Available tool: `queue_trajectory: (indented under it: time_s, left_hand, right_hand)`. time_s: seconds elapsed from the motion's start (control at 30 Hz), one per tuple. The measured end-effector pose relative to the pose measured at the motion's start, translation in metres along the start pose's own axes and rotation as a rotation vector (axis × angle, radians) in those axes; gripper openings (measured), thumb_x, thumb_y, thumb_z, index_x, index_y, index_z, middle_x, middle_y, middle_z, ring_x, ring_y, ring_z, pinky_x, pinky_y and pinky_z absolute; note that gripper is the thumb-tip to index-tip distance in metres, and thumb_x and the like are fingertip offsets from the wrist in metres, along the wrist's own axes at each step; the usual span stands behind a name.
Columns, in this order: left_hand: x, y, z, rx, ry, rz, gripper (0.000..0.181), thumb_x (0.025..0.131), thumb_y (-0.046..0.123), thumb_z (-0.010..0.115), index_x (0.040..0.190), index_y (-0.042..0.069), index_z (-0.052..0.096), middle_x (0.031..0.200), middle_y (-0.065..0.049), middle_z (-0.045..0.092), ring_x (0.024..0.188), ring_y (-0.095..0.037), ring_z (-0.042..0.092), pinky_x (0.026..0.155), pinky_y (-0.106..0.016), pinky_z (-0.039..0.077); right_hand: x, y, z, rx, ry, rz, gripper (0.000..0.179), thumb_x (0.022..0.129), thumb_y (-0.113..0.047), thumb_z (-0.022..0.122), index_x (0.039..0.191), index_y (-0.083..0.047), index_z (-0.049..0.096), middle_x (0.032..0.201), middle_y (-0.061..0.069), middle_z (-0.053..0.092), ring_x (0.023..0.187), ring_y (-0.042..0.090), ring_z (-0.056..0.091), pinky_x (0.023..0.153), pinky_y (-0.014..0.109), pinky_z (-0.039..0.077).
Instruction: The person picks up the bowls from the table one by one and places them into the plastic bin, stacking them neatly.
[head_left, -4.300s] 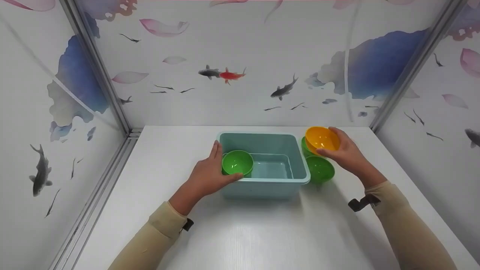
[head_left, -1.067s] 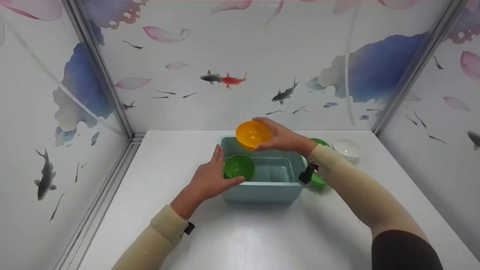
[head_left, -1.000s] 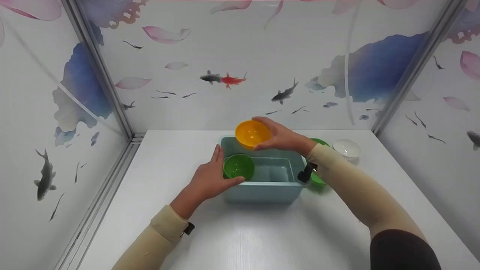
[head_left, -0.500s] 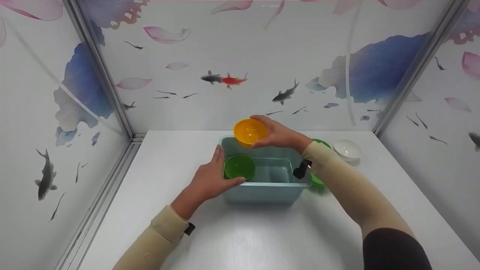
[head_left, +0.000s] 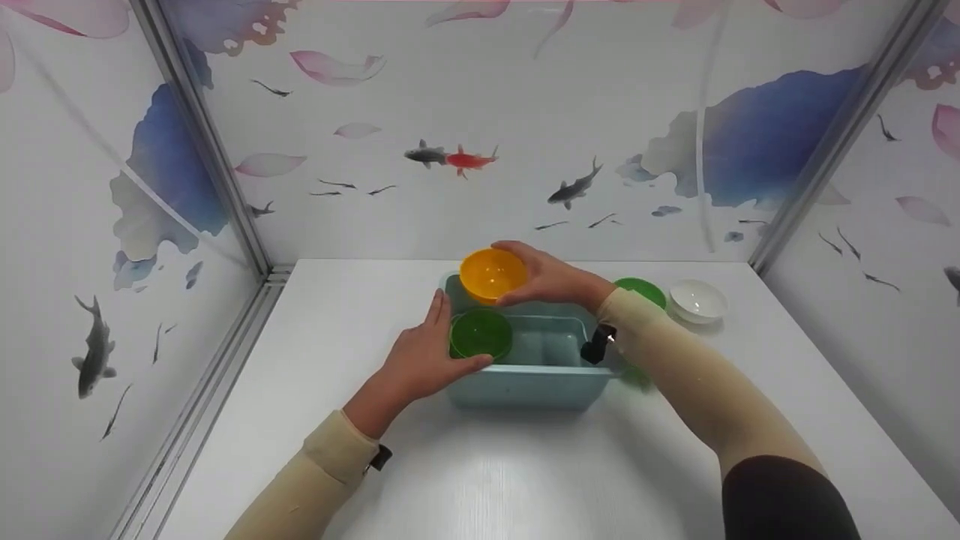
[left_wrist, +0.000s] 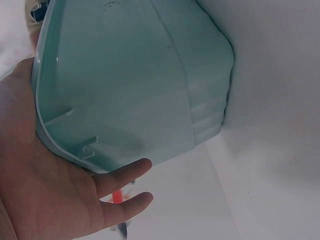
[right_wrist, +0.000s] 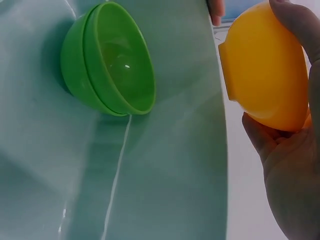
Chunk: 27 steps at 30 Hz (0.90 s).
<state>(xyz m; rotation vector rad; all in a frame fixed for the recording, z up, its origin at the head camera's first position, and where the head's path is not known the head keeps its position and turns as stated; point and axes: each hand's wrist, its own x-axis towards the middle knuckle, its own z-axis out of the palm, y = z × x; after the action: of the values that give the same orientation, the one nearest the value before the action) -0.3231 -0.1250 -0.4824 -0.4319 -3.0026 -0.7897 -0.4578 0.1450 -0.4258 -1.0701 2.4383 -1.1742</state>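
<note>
In the head view, my right hand (head_left: 551,277) grips an orange bowl (head_left: 493,274), thumb and fingers at opposite sides of its rim. The bowl is tilted and held over the back left of a pale blue-green basin (head_left: 525,388). Inside the basin, at its left end, sit green bowls (head_left: 481,335); the right wrist view shows two nested green bowls (right_wrist: 107,60) lying tilted below the orange bowl. My left hand (head_left: 420,356) rests against the basin's front left corner, thumb along the front rim. Its fingers extend straight past the outer wall in the left wrist view.
Right of the basin stands a green bowl (head_left: 641,292), partly behind my right sleeve. Another green bowl (head_left: 636,375) is mostly hidden by that forearm. A white bowl (head_left: 698,301) stands farther right on the white table (head_left: 480,480). Printed panels enclose the back and sides.
My right hand has carried the orange bowl left from above the green bowls to over the basin, lately shifting it slightly down and left. The white bowl has come into view. My left hand stays put.
</note>
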Motion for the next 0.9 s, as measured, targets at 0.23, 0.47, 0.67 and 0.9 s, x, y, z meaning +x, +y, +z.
queue_trajectory:
  time_s: [0.23,0.47,0.67,0.9]
  left_hand:
    - [-0.001,0.0,0.001,-0.009,0.004,-0.005,0.141,0.083,0.099,0.056,0.178,0.008,0.006,0.186,-0.01,0.007,0.142,-0.043,0.059,0.115,-0.057,0.05]
    - [-0.001,0.001,0.002,-0.018,0.002,-0.01,0.14,0.084,0.098,0.058,0.179,0.009,0.005,0.186,-0.011,0.01,0.137,-0.041,0.062,0.112,-0.056,0.053]
    - [-0.001,0.001,0.002,-0.024,0.004,-0.023,0.14,0.084,0.097,0.06,0.179,0.011,0.004,0.186,-0.01,0.009,0.14,-0.042,0.06,0.114,-0.058,0.051]
    - [0.0,0.0,0.001,-0.038,0.008,-0.024,0.141,0.083,0.098,0.059,0.179,0.012,0.003,0.186,-0.009,0.007,0.144,-0.042,0.057,0.117,-0.059,0.047]
  right_hand:
    - [0.004,0.005,0.01,-0.023,-0.021,0.001,0.108,0.085,-0.053,0.095,0.17,-0.02,0.038,0.156,-0.003,0.057,0.135,0.022,0.058,0.122,0.053,0.042]
    - [0.002,0.01,0.019,-0.014,-0.061,0.031,0.107,0.085,-0.059,0.094,0.17,-0.024,0.039,0.154,-0.008,0.058,0.134,0.018,0.059,0.122,0.052,0.043]
    - [0.003,0.013,0.023,0.012,-0.093,0.024,0.104,0.086,-0.054,0.094,0.169,-0.021,0.041,0.151,-0.008,0.061,0.132,0.018,0.061,0.121,0.05,0.045]
    - [0.007,0.014,0.024,-0.025,-0.113,0.039,0.106,0.085,-0.057,0.095,0.169,-0.02,0.041,0.151,-0.007,0.06,0.133,0.02,0.059,0.121,0.054,0.044]
